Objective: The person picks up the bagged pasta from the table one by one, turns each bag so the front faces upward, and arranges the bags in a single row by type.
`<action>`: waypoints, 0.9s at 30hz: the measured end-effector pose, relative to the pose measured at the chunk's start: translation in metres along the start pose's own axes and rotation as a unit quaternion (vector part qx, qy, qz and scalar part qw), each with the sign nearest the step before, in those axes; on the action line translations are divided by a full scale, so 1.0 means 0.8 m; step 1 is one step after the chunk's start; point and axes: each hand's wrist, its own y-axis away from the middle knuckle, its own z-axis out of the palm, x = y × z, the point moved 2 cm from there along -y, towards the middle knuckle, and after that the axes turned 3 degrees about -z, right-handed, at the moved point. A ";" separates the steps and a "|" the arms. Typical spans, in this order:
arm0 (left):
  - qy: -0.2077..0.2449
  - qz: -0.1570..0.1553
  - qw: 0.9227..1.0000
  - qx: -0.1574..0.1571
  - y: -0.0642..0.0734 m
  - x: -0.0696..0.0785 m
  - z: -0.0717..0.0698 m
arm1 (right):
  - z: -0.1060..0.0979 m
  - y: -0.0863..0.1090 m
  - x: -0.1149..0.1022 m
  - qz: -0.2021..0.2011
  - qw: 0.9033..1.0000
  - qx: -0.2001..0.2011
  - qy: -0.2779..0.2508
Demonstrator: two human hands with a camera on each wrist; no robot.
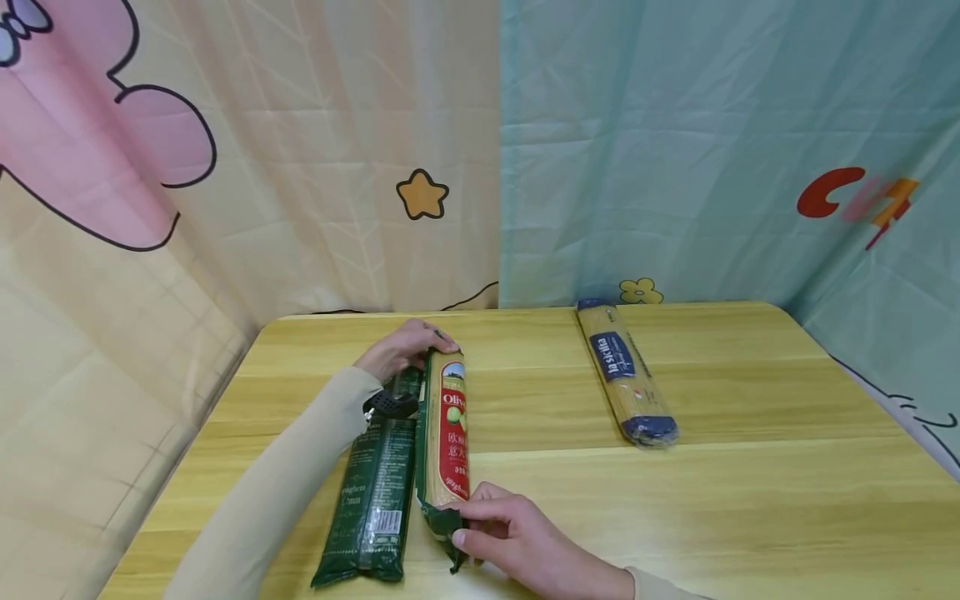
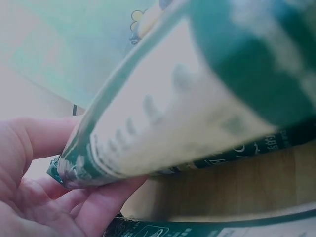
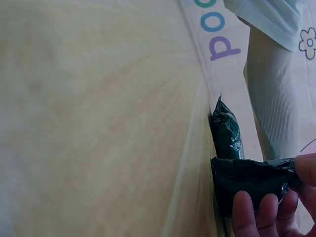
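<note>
A green and red spaghetti packet [image 1: 452, 433] is tilted on its edge above the wooden table, its window showing pale pasta. At its far end my left hand [image 1: 408, 346] grips it, thumb and fingers on either side in the left wrist view [image 2: 59, 182]. My right hand [image 1: 525, 533] pinches the dark green wrapper end nearest me, also seen as a crumpled end [image 3: 252, 182] in the right wrist view. Just left lies a second green packet [image 1: 371, 500], back label and barcode up, partly hidden by my left wrist.
A blue-ended spaghetti packet [image 1: 626, 375] lies slanted on the right part of the wooden table [image 1: 750, 500]. Printed curtains [image 1: 637, 150] hang behind the table's far edge and along both sides.
</note>
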 end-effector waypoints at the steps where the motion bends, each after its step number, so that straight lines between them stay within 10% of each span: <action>1: 0.000 0.000 1.000 0.001 0.000 0.000 0.000 | 0.000 0.000 0.000 0.005 1.000 0.001 0.001; 27: -0.032 0.001 0.999 -0.022 -0.003 0.003 -0.016 | -0.001 0.004 0.000 0.029 0.998 0.050 -0.010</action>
